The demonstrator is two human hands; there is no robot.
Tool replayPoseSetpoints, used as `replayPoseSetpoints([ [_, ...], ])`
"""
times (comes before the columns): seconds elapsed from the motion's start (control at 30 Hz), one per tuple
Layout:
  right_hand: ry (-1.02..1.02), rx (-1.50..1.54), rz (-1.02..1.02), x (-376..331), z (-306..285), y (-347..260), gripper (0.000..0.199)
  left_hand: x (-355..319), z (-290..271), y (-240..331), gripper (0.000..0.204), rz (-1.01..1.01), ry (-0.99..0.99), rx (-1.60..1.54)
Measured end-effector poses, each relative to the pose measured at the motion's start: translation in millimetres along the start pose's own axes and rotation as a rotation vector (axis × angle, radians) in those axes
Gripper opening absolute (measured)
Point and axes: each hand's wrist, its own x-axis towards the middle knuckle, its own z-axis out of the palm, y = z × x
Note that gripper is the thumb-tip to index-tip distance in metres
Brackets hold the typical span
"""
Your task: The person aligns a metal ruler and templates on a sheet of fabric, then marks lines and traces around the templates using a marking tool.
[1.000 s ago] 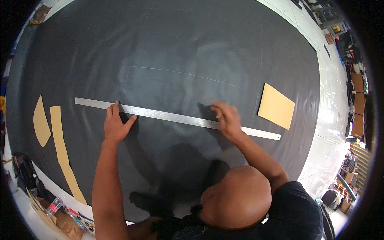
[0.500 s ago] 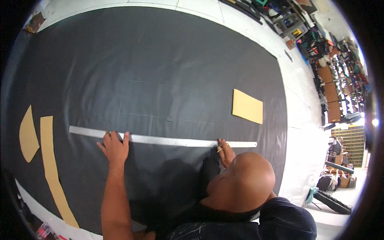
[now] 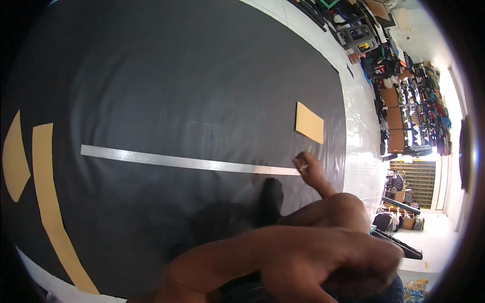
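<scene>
A long metal ruler [image 3: 187, 162] lies flat across a wide sheet of black fabric [image 3: 192, 86]. My right hand [image 3: 310, 170] rests at the ruler's right end, pinching a small white piece of chalk [image 3: 304, 164] against the fabric. My left hand [image 3: 328, 262] is lifted off the fabric, close to the camera at the lower right. It is blurred, its fingers look curled, and I see nothing in it. My left forearm [image 3: 217, 267] crosses the lower part of the view.
Tan paper pattern pieces lie on the fabric: a long strip [image 3: 48, 202] and a curved piece [image 3: 14, 156] at the left, a rectangle [image 3: 309, 122] at the right. White table edge [image 3: 361, 116] runs beyond the fabric. Cluttered shelves [image 3: 409, 86] stand at the far right.
My left hand has left the ruler and risen close to the camera. My right hand has slid along to the ruler's right end. The ruler has stayed in place.
</scene>
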Motion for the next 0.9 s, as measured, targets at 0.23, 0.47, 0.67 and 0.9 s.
replayPoseSetpoints([
  [0.23, 0.128, -0.245, 0.375, -114, -79, 46, 0.02, 3, 27, -7, 0.061, 0.008, -0.3, -0.136],
  [0.47, -0.025, -0.296, 0.541, -173, -54, 107, 0.029, -1, 40, -15, 0.068, -0.202, -0.341, -0.274],
  [0.67, -0.124, -0.173, 0.42, -86, 15, 146, 0.034, -19, -42, -17, 0.034, -0.292, 0.442, 0.253],
  [0.9, -0.081, -0.294, 0.2, 63, 15, 171, 0.038, -126, -158, -31, 0.027, -0.711, 1.399, 1.662],
])
